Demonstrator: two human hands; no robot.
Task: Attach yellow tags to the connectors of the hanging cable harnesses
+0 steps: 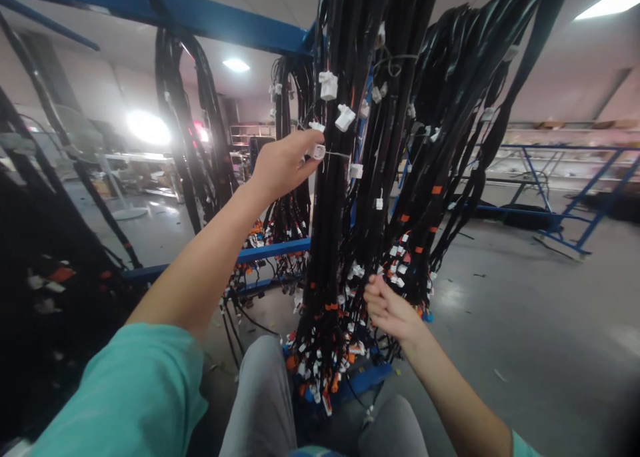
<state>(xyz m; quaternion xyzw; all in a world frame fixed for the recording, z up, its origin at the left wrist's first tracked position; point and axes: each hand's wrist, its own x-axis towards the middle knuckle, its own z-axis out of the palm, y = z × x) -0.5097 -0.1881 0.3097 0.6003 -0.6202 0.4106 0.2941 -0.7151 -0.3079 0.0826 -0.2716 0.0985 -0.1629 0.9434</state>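
My left hand (285,164) is raised at the upper part of a thick hanging bundle of black wire harnesses (329,230). Its thumb and fingers close around a small white connector (319,152) at the bundle's left side. Just above and to the right hang two more white connectors, one upper (328,85) and one lower (345,117). Lower down, my right hand (393,308) is closed, fingertips curled together beside the right part of the bundle. Whatever lies in those fingers is too small or hidden to make out.
A blue metal frame (235,30) carries the harnesses. More black bundles hang at left (195,124) and right (450,77). Orange and white connectors (325,370) crowd the lower ends near my knees. A blue rack (575,197) and a white fan (77,134) stand farther off.
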